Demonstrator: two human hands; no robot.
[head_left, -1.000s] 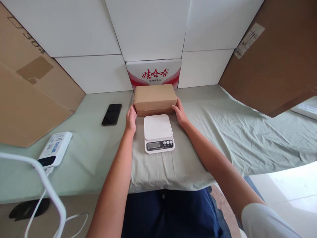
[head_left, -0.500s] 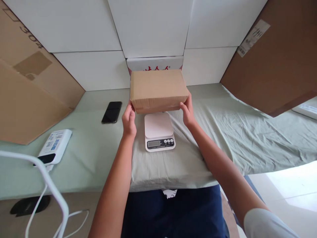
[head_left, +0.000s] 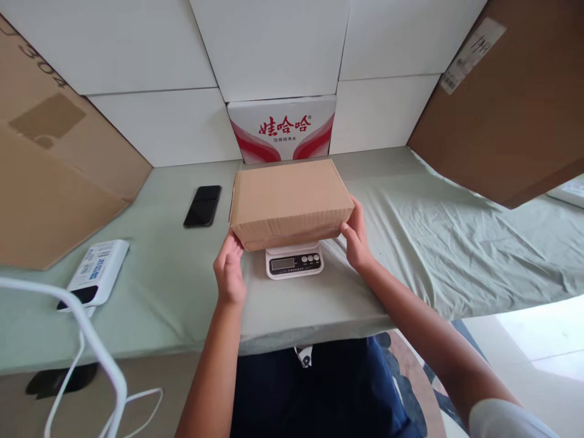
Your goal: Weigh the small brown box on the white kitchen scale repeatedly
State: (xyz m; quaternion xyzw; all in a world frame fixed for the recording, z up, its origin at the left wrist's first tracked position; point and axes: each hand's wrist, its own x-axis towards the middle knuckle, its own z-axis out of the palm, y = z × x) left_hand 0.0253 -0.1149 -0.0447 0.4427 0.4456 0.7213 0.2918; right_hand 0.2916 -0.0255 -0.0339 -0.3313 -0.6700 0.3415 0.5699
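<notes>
A plain brown cardboard box (head_left: 291, 201) lies flat over the small white kitchen scale (head_left: 294, 263), covering its platform; only the scale's display and buttons show below the box. My left hand (head_left: 229, 272) grips the box's lower left corner. My right hand (head_left: 355, 239) holds its right end. Whether the box rests on the scale or hovers just above it cannot be told.
A black phone (head_left: 203, 205) lies left of the box. A white power bank (head_left: 94, 273) with a cable sits at the near left. A red-and-white carton (head_left: 283, 129) stands against the white wall. Large cardboard sheets (head_left: 55, 170) lean at both sides. Pale green cloth (head_left: 456, 237) covers the table.
Both hands lifted the box from behind the scale, carried it toward me and lowered it over the scale's platform.
</notes>
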